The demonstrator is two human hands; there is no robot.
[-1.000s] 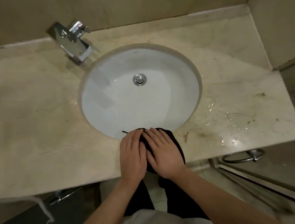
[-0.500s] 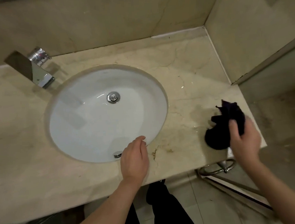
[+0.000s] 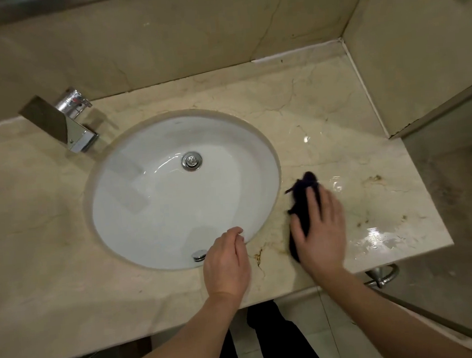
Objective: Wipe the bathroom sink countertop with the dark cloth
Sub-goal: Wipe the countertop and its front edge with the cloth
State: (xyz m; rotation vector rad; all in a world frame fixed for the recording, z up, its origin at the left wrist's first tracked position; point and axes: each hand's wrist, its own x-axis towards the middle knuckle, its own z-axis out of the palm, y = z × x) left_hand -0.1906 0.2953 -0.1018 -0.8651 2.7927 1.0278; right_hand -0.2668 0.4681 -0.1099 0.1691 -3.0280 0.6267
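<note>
The right hand [image 3: 319, 231] lies flat on the dark cloth [image 3: 301, 202], fingers straight and spread, pressing it onto the countertop [image 3: 336, 108] just right of the sink [image 3: 185, 191], toward the front edge. The cloth is bunched, one end poking out past the fingertips toward the back wall; the hand is blurred, so how its thumb sits is hard to make out. The left hand [image 3: 226, 264] rests at the front rim of the basin beside the overflow cap [image 3: 199, 255], fingers loosely curled and holding nothing. Wet patches shine near the front right corner. The chrome faucet [image 3: 69, 121] stands at the back left of the basin.
</note>
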